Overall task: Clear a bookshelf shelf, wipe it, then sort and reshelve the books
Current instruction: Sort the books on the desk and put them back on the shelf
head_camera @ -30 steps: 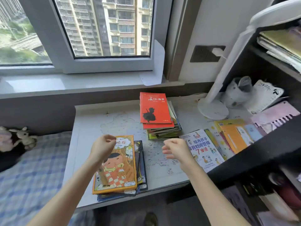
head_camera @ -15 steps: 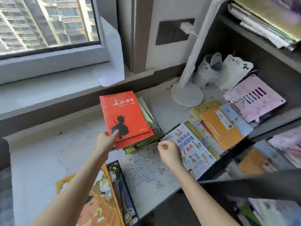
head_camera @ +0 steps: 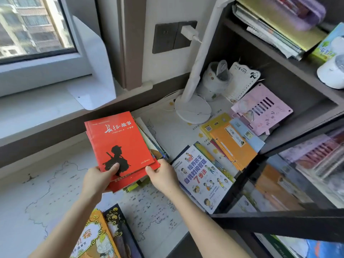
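A stack of thin books topped by a red book with a black silhouette sits on the white desk. My left hand grips the stack's near left corner, thumb on the red cover. At the near right corner, my right hand holds the stack's edge. The dark bookshelf stands at right. On its lowest open shelf lie an orange book and a pink folder. A white and blue book lies flat beside my right hand.
A white lamp base and a pen cup stand at the desk's back right. An orange cartoon book lies on a pile at the near desk edge. More books fill the upper shelf. The window sill runs along the left.
Both hands moved from the near cartoon book pile to the red-topped stack and took hold of it. The view swung right toward the bookshelf.
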Action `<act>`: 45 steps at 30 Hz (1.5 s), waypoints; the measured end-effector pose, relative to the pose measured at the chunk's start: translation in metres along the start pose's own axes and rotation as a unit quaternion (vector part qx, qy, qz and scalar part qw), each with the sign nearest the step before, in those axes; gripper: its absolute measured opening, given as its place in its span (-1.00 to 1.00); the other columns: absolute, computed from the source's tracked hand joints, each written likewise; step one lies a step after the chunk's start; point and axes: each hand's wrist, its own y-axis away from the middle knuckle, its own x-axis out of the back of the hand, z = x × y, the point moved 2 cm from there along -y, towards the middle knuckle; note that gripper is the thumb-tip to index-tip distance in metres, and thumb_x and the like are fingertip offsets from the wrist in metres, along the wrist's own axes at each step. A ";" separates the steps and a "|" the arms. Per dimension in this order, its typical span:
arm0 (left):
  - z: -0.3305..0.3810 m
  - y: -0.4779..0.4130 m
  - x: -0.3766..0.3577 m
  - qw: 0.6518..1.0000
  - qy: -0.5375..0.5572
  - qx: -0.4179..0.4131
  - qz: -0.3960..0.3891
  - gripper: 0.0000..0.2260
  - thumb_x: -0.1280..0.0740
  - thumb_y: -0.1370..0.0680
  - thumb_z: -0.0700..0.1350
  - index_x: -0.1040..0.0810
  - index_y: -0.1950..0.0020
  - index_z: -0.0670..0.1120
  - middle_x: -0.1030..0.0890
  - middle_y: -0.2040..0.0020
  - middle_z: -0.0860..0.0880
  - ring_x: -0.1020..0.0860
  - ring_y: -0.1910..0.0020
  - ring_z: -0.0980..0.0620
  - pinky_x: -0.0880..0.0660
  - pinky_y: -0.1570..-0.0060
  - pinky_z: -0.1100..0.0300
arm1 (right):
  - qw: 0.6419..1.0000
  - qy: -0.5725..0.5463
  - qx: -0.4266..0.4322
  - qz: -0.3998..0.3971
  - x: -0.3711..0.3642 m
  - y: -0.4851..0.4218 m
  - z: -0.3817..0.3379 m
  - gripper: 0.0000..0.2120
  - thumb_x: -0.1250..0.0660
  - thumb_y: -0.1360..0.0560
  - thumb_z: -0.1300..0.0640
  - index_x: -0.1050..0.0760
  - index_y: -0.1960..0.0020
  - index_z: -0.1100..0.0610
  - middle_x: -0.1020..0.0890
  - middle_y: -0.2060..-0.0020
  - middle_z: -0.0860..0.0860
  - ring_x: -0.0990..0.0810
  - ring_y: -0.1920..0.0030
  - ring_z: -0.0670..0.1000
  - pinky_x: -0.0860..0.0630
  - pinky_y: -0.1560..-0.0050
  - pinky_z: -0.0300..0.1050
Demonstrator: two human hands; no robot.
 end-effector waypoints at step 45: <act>-0.009 0.049 -0.219 0.926 0.229 0.265 -0.139 -0.62 -0.50 -0.40 -0.19 -0.51 -0.15 -0.27 -0.60 -0.04 -0.19 -0.57 0.03 -0.07 -0.52 0.03 0.08 | 0.967 -0.099 -0.229 -0.051 0.125 -0.090 0.109 -0.89 -0.31 -0.27 0.19 -0.40 0.25 0.20 -0.49 -0.12 0.07 -0.43 -0.17 0.10 -0.24 -0.17 0.02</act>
